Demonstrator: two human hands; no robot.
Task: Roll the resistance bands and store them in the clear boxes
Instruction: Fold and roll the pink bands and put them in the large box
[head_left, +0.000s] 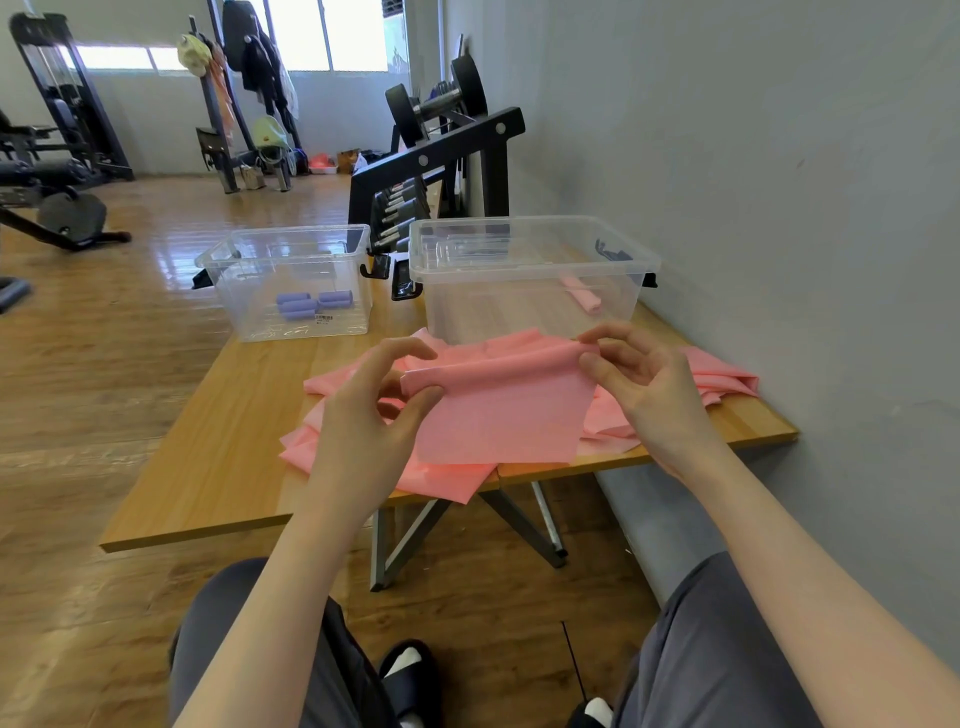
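Pink stretchy band (498, 410) is up off the counter (218, 467), just in front of the right-hand clear box (530, 280), with more pink bands (717, 379) heaped under it. Left hand (363, 415) and right hand (644, 384) each pinch a top corner, fingers closed on the folded edge. That edge runs left to right, and the loose end hangs toward the person. I'd say keep both ends level and the tension even so the roll comes out tight and doesn't cone. Purple rolls (311, 304) sit in the box left of it.
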